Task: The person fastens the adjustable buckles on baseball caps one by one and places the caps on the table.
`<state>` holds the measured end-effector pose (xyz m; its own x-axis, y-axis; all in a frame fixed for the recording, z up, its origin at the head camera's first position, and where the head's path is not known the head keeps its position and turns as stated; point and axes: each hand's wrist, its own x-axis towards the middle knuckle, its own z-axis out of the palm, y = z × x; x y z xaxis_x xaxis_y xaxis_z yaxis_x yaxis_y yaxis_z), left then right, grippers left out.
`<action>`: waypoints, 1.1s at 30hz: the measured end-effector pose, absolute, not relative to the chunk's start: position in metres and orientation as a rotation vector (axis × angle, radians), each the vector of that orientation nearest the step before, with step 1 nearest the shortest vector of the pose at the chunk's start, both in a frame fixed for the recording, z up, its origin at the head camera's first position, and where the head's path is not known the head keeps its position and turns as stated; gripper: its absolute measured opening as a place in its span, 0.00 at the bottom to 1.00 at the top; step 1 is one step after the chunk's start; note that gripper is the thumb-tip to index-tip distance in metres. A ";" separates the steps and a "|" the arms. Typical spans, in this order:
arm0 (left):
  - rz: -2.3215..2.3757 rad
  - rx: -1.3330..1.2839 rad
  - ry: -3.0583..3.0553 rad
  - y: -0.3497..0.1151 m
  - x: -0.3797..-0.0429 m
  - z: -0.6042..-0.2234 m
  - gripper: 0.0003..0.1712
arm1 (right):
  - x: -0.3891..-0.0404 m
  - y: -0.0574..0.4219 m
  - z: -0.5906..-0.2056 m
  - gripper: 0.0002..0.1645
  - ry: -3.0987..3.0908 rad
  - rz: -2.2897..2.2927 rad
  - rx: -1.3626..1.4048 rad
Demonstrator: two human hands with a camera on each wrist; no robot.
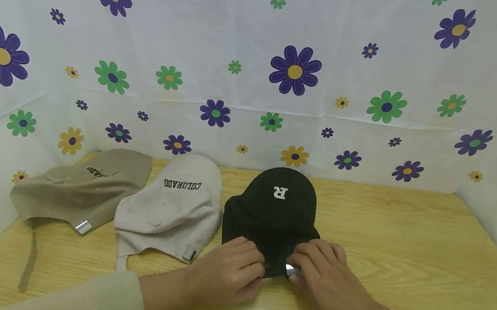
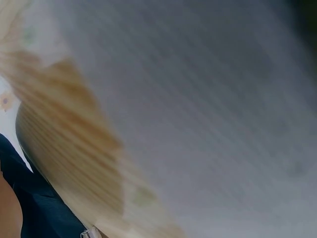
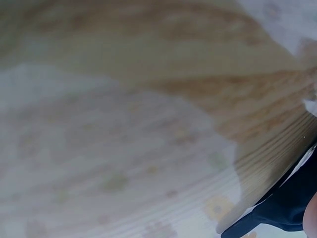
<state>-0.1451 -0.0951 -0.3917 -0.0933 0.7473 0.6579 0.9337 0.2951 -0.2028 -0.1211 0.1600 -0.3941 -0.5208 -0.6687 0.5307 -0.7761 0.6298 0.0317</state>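
In the head view a black baseball cap (image 1: 278,220) with a white letter R lies on the wooden table, its brim toward the back wall. My left hand (image 1: 235,271) pinches the cap's rear edge on the left, fingers curled over it. The right hand (image 1: 330,282) grips the same edge on the right, beside a shiny metal buckle (image 1: 292,269) that shows by the fingertips. Between the two hands a short stretch of the dark rear edge is visible. Both wrist views are blurred, with neither hand's fingers in them.
Left of the black cap lies a light beige cap (image 1: 173,208) lettered COLORADO. Farther left is a tan cap (image 1: 88,188), its loose strap (image 1: 29,258) hanging toward the near edge. A white flowered cloth (image 1: 252,38) lines the back and sides of the table (image 1: 405,234).
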 end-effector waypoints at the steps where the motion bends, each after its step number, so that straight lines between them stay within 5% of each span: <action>1: -0.353 -1.504 -1.886 -0.095 -0.145 -0.392 0.07 | -0.121 0.160 -0.394 0.28 -2.345 0.289 1.136; 33: -0.345 -1.501 -1.943 -0.095 -0.144 -0.393 0.07 | -0.122 0.159 -0.394 0.23 -2.285 0.340 1.178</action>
<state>-0.1440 -0.0947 -0.3935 -0.1335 0.7629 0.6326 0.9341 0.3102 -0.1769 -0.1223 0.1594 -0.3938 -0.4705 -0.6737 0.5699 -0.8104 0.5854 0.0229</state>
